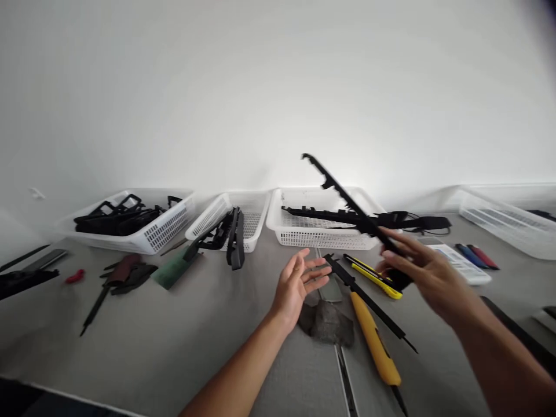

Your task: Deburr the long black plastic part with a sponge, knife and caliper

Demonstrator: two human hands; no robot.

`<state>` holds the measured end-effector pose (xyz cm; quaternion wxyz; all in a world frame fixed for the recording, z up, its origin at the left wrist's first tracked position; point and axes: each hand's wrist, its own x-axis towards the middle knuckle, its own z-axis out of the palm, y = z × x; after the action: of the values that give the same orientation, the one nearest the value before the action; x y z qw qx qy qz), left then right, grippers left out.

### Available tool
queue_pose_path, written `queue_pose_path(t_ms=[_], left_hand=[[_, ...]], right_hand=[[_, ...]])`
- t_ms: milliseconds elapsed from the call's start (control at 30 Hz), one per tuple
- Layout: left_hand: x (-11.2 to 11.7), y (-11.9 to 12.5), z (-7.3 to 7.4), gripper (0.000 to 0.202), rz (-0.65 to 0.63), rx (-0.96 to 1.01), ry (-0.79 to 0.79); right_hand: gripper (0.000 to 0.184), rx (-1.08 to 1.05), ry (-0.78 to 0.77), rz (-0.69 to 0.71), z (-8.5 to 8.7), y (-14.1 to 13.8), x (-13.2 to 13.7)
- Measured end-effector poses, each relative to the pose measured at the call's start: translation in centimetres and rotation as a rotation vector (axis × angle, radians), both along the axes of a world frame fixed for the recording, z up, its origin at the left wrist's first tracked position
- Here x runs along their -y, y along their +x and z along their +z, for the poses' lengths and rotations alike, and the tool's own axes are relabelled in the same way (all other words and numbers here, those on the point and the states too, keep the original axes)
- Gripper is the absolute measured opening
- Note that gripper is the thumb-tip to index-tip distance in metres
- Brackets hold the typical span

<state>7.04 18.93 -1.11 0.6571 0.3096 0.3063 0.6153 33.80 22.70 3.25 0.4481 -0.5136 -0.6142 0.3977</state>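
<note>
My right hand [419,266] grips the lower end of a long black plastic trim strip [347,200], which has small clips along its edge. The strip slants up to the left, above the table and in front of a white basket [325,238]. My left hand [300,284] is empty, palm turned up and fingers spread, apart from the strip. Below it lies a crumpled dark grey cloth [330,324]. To its right are a black caliper [376,310], a yellow-handled corded tool [376,341] and a yellow utility knife [377,280].
White baskets of black plastic parts [121,220] line the wall, with a smaller basket [256,223] between. On the grey table [195,353] lie a green piece [178,270], a brown-handled tool [124,272], a red item [75,277] and blue and red markers [471,256].
</note>
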Motion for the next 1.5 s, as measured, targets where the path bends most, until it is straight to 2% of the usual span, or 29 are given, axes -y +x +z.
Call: queue_pose_path(t_ms=[67,133,167,233,300,367,433,500,533,567,633,733,833,933,1033,1167,1267,1367,1500], left_hand=[[-0.2,-0.2,-0.4,0.080,0.123,0.003,-0.013],[-0.5,-0.9,-0.6,0.083,0.361,-0.029,-0.017],[-0.8,-1.4,-0.8,0.082,0.493,-0.059,-0.015],[-1.4,-2.5,-0.9,0.078,0.694,-0.124,-0.007],[-2.0,-3.6,-0.9,0.075,0.808,-0.161,0.020],[-2.4,-4.3,-0.6,0.073,0.867,-0.143,0.052],[-2.5,-4.7,-0.1,0.074,0.889,-0.079,0.073],[-2.2,-4.9,0.4,0.076,0.880,-0.004,0.080],[-2.1,-4.9,0.7,0.078,0.867,0.027,0.078],[-2.0,-5.0,1.0,0.081,0.850,0.050,0.066],[-1.8,-5.0,1.4,0.084,0.816,0.081,0.011],[-2.1,-5.2,1.8,0.073,0.708,0.102,-0.032],[-2.5,-5.3,1.9,0.060,0.470,0.093,-0.030],[-2.6,-5.0,1.9,0.071,0.292,0.035,-0.007],[-2.3,-4.2,1.8,0.080,0.186,-0.079,0.031],[-1.7,-3.1,1.3,0.067,0.063,-0.263,0.077],[-1.7,-3.0,0.8,0.052,0.074,-0.383,0.115],[-1.7,-3.2,0.3,0.047,0.100,-0.558,0.152],[-1.2,-2.8,0.2,0.042,0.071,-0.757,0.203]], right_hand=[[0.068,0.227,0.131,-0.207,1.0,1.2,-1.8],[0.061,0.425,0.250,-0.238,2.8,2.0,-3.8],[0.055,0.493,0.307,-0.199,3.9,2.1,-4.7],[0.048,0.597,0.521,-0.257,5.9,1.4,-5.7],[0.041,0.582,0.738,-0.439,7.2,-0.3,-5.4],[0.040,0.560,0.811,-0.531,7.2,-2.6,-4.3],[0.032,0.509,0.940,-0.561,5.8,-4.7,-2.9],[0.027,0.519,0.907,-0.412,3.5,-6.2,-1.7],[0.028,0.518,0.830,-0.335,2.2,-6.7,-1.3],[0.035,0.534,0.718,-0.277,1.1,-6.9,-1.1],[0.048,0.670,0.382,-0.191,-0.7,-6.8,-1.0],[0.048,0.861,0.033,-0.085,-1.8,-5.8,-1.4],[0.040,0.911,-0.106,0.033,-2.3,-5.0,-1.9],[0.033,0.880,-0.115,0.119,-2.7,-5.0,-2.1],[0.029,0.836,-0.065,0.105,-3.2,-5.2,-2.2],[0.025,0.775,-0.004,0.060,-3.7,-5.1,-2.7],[0.029,0.590,0.099,0.087,-3.8,-4.9,-2.9],[0.033,0.363,0.212,0.058,-3.8,-5.1,-2.9],[0.037,0.238,0.355,0.012,-3.3,-5.7,-2.1]])
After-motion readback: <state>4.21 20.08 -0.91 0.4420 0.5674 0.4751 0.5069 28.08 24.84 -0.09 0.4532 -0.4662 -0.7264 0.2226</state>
